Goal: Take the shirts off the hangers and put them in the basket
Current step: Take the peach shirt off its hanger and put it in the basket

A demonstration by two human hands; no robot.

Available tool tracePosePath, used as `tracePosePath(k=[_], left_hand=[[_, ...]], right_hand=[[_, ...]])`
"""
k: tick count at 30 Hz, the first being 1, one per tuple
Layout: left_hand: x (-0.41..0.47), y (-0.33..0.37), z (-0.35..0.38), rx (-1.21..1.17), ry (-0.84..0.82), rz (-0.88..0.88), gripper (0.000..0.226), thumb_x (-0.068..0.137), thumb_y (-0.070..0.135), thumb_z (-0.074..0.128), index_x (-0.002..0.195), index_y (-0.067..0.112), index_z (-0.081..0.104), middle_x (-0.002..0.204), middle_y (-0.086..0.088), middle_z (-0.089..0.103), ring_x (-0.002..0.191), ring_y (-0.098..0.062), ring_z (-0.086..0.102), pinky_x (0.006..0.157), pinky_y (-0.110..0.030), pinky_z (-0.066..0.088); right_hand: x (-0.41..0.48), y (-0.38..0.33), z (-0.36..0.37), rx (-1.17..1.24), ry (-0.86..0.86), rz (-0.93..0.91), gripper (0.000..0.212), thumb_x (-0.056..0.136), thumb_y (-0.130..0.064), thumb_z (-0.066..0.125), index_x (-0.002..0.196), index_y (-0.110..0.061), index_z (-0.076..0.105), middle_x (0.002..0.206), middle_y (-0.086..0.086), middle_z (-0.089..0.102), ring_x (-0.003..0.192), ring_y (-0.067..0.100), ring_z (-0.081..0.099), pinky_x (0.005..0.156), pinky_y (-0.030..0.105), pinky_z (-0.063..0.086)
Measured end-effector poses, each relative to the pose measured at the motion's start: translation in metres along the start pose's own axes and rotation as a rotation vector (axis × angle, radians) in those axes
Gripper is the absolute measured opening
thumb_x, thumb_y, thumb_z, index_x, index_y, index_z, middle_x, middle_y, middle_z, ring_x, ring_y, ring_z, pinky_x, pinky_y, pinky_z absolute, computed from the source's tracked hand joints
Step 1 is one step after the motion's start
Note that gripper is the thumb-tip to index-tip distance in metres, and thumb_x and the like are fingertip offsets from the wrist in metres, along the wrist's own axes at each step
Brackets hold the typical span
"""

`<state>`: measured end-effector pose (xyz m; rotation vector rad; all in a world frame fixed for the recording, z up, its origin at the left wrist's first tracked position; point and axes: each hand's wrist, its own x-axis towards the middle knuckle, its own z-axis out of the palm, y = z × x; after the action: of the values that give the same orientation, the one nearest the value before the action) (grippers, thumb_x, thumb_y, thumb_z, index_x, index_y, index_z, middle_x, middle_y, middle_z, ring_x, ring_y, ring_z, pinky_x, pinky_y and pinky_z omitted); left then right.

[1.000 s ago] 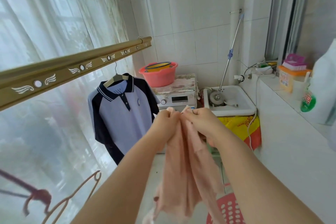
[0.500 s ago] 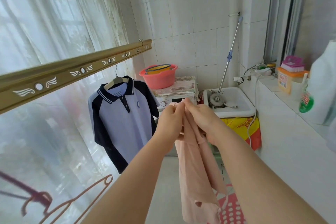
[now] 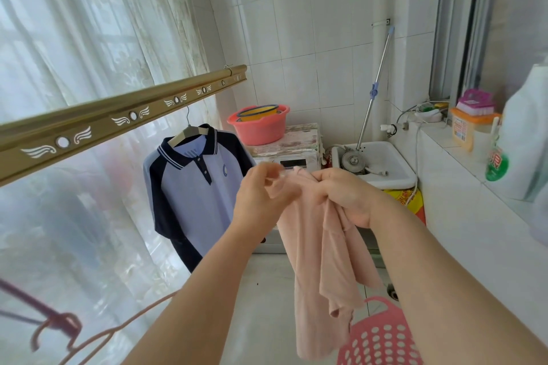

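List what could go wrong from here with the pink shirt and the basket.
1. The pink shirt hangs mostly beside the basket; dropped now, it may hit the floor.
2. The left hand is blurred, its hold unclear; the shirt could swing from the right hand alone.

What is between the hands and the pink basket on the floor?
The pink shirt: left hand and right hand hold its top; it hangs down toward the basket, in the head view.

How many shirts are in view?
2. A pink shirt hangs from the left hand and right hand; a blue polo shirt is on a hanger under the gold rail. More may be hidden.
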<state>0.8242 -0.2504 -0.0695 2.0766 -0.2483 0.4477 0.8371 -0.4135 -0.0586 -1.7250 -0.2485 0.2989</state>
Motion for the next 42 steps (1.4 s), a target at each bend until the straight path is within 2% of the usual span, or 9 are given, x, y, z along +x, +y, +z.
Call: tracePosePath(k=[2, 9, 15, 20, 28, 32, 34, 39, 42], left_hand=[[0.002, -0.003, -0.002, -0.100, -0.145, -0.052, 0.072, 0.069, 0.026, 0.085, 0.129, 0.038, 0.047, 0.130, 0.008, 0.049, 0.119, -0.006, 0.046, 0.101, -0.031, 0.041], [0.019, 0.005, -0.009, -0.009, -0.087, -0.009, 0.021, 0.076, 0.018, 0.080, 0.080, 0.020, 0.059, 0.074, 0.000, 0.060, 0.070, -0.017, 0.057, 0.066, -0.030, 0.048], [0.036, 0.011, -0.022, 0.295, -0.100, 0.130, 0.022, 0.079, 0.027, 0.077, 0.089, 0.010, 0.067, 0.072, -0.001, 0.065, 0.072, -0.023, 0.061, 0.069, -0.038, 0.052], [0.035, 0.012, -0.031, 0.327, -0.158, 0.150, 0.047, 0.080, 0.039, 0.074, 0.077, -0.005, 0.056, 0.060, -0.004, 0.045, 0.055, -0.017, 0.041, 0.056, -0.031, 0.033], [0.024, 0.045, -0.042, 0.110, -0.284, 0.149, 0.043, 0.078, 0.030, 0.076, 0.078, -0.010, 0.061, 0.059, -0.005, 0.049, 0.056, -0.016, 0.043, 0.048, -0.022, 0.032], [0.020, 0.075, -0.044, -0.082, -0.317, 0.188, 0.017, 0.079, 0.020, 0.073, 0.067, 0.010, 0.069, 0.056, 0.006, 0.058, 0.053, -0.010, 0.053, 0.048, -0.017, 0.041], [0.029, 0.084, -0.045, -0.150, -0.258, 0.203, 0.014, 0.080, 0.015, 0.073, 0.069, 0.009, 0.067, 0.055, 0.014, 0.058, 0.053, -0.002, 0.055, 0.052, -0.013, 0.045], [0.050, 0.083, -0.054, -0.130, -0.232, 0.240, 0.045, 0.076, 0.026, 0.080, 0.088, -0.014, 0.063, 0.075, 0.003, 0.056, 0.073, -0.006, 0.055, 0.072, -0.022, 0.046], [0.052, 0.074, -0.054, -0.079, -0.280, 0.214, 0.020, 0.081, 0.014, 0.074, 0.081, -0.005, 0.067, 0.067, 0.020, 0.061, 0.078, 0.013, 0.056, 0.077, -0.011, 0.043]], right_hand=[[-0.005, -0.002, -0.001, 0.060, -0.109, -0.035, 0.051, 0.058, 0.005, 0.046, 0.099, -0.008, 0.073, 0.112, 0.029, 0.064, 0.090, 0.028, 0.054, 0.078, 0.039, 0.045], [-0.010, 0.013, -0.003, -0.414, 0.095, -0.096, 0.037, 0.072, -0.007, 0.063, 0.105, -0.023, 0.063, 0.091, 0.001, 0.066, 0.082, 0.017, 0.061, 0.072, 0.034, 0.053], [-0.018, 0.047, -0.018, -0.747, 0.224, 0.032, 0.039, 0.075, -0.003, 0.048, 0.043, -0.025, 0.046, 0.056, -0.006, 0.042, 0.056, 0.016, 0.039, 0.050, 0.027, 0.028], [-0.022, 0.037, -0.033, -1.029, 0.525, 0.012, 0.037, 0.088, -0.013, 0.050, 0.054, -0.023, 0.044, 0.060, -0.003, 0.046, 0.058, 0.019, 0.047, 0.047, 0.026, 0.029], [-0.030, 0.027, -0.040, -0.783, 0.738, -0.116, 0.026, 0.094, -0.015, 0.047, 0.113, -0.026, 0.061, 0.107, -0.001, 0.067, 0.095, 0.023, 0.061, 0.075, 0.033, 0.048], [-0.032, 0.020, -0.031, -0.040, 0.481, -0.309, 0.050, 0.096, -0.050, 0.042, 0.141, -0.032, 0.032, 0.142, -0.015, 0.043, 0.129, 0.008, 0.044, 0.107, 0.032, 0.036], [-0.030, 0.024, -0.013, 0.120, 0.240, -0.259, 0.046, 0.094, -0.057, 0.032, 0.137, -0.040, 0.038, 0.130, -0.024, 0.048, 0.119, -0.001, 0.048, 0.099, 0.024, 0.040], [-0.035, 0.079, 0.015, 0.023, -0.120, -0.050, 0.053, 0.075, -0.029, 0.076, 0.121, -0.037, 0.051, 0.110, -0.011, 0.068, 0.099, 0.010, 0.066, 0.072, 0.031, 0.057], [-0.052, 0.098, 0.027, 0.162, -0.235, 0.055, 0.046, 0.064, -0.039, 0.078, 0.106, -0.022, 0.068, 0.097, 0.000, 0.075, 0.083, 0.018, 0.072, 0.055, 0.030, 0.056]])
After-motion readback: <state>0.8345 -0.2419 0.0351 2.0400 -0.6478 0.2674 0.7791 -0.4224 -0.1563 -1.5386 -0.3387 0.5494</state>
